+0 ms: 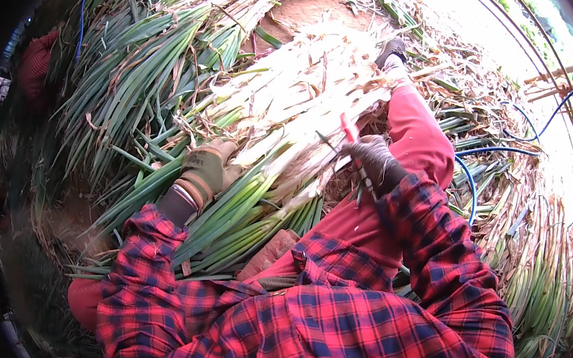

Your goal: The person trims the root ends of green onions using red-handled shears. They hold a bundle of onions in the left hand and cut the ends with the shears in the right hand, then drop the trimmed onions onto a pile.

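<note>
Brown ground under heaped green onions; blue hose at right.

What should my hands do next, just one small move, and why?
Perhaps steady the green leaves with your left hand before bringing the red tool closer: that hand lies against them, while your right hand holds the tool near the pale stems.

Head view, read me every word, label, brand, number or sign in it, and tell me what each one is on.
Left glove: dark print across its back, too small and blurred to read.
I can make out no text on the stalks, the red tool or the shirt.
So there is nothing I can quote.
</note>
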`<move>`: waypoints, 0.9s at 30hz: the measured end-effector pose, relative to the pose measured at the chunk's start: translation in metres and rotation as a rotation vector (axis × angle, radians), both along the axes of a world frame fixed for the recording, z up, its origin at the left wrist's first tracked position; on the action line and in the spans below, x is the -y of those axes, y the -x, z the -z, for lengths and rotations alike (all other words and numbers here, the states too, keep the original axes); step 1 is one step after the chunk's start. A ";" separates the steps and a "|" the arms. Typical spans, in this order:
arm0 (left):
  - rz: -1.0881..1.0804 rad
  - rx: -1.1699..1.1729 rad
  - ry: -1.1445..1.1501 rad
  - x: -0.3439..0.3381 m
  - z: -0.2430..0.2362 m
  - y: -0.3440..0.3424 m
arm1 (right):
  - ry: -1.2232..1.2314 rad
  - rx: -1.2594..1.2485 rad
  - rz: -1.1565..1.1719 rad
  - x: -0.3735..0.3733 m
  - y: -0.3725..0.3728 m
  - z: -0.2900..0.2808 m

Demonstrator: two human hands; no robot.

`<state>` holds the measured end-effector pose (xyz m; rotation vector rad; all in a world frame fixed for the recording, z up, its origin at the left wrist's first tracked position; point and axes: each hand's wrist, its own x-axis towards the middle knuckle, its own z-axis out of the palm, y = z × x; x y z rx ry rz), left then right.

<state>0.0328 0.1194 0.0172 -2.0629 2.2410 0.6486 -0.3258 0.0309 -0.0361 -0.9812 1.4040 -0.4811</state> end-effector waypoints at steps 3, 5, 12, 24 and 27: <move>0.082 0.133 0.252 0.007 -0.006 0.006 | -0.057 -0.003 0.152 0.029 0.011 0.002; 0.076 0.277 0.279 0.011 -0.009 0.005 | -0.041 0.014 0.166 0.046 0.017 0.007; -0.135 0.531 -0.138 0.022 -0.005 -0.001 | -0.018 0.018 0.111 0.056 0.029 0.027; -0.170 0.340 -0.246 -0.001 -0.072 -0.062 | -0.080 0.003 0.035 0.032 0.017 0.000; -0.250 0.284 -0.268 -0.019 -0.090 -0.115 | -0.069 0.024 -0.183 -0.011 0.000 0.000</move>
